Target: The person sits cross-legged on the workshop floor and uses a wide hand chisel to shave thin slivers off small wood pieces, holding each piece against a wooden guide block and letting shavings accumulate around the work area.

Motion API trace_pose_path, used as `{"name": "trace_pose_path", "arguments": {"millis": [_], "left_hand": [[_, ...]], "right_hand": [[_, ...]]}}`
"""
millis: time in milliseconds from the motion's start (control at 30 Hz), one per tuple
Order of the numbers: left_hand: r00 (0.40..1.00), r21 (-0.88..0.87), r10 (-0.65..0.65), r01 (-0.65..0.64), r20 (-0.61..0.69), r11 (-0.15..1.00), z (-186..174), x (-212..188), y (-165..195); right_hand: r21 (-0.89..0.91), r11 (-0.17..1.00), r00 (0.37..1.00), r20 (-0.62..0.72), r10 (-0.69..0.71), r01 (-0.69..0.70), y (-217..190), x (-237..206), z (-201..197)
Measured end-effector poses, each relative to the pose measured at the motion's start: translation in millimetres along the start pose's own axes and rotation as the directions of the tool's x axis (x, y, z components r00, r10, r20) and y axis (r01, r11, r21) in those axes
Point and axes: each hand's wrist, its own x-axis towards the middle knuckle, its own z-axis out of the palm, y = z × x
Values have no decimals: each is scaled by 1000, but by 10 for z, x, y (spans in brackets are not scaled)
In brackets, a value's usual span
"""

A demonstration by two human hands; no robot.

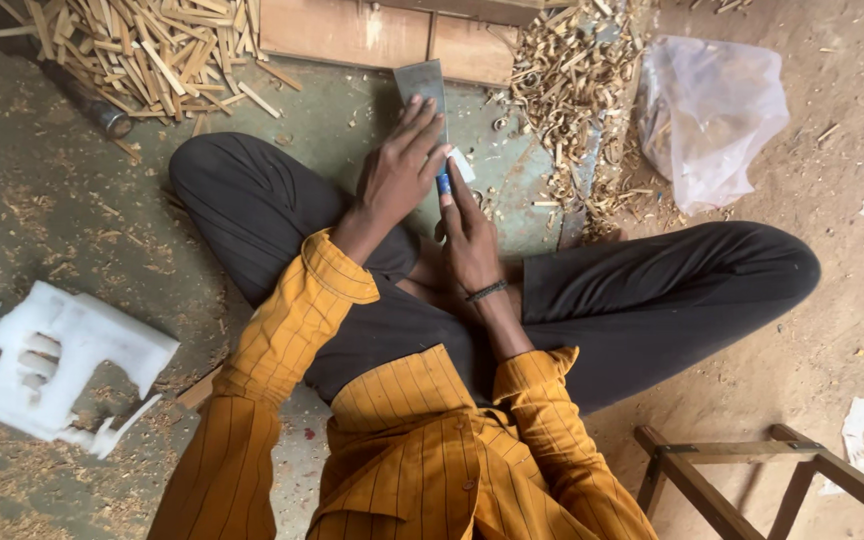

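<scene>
head view: i see the left hand (pixel 399 172) pressed flat, fingers together, on a blade (pixel 422 84) lying against the plank (pixel 382 38). the right hand (pixel 469 240) pinches its blue handle (pixel 443 184). i judge the blade stiff, thin, sharp-edged, moderately heavy; best held by the handle, away from the far edge.

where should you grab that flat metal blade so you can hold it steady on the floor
Grip the blade at its near, narrow end, where the blue part sits, coming in from the person's side. The wide far end lies against the wooden board, so it is best left free. The left hand already lies flat along the blade, and the right hand pinches the near end.
</scene>
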Motion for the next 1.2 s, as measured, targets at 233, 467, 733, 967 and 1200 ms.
{"name": "trace_pose_path", "arguments": {"millis": [233, 467, 733, 967, 1200], "left_hand": [[996, 11, -67, 66, 62, 998, 103, -17, -62], [995, 180, -32, 15, 95, 984, 261, 552, -335], [999, 9, 16, -16, -29, 1000, 106, 284, -52], [997, 4, -64, 64, 47, 998, 151, 131, -9], [994, 202, 77, -60, -80, 978, 335, 489, -331]], "right_hand": [[-13, 998, 997, -42, 58, -58, 11, 71, 106], [-46, 994, 994, -47, 95, -97, -76, 628, 117], [21, 994, 993, -49, 109, -108, -239, 243, 13], [-44, 996, 995, -59, 78, -80, -130, 85, 30], [17, 986, 984, -67, 164, -163, -156, 548, 142]]}}
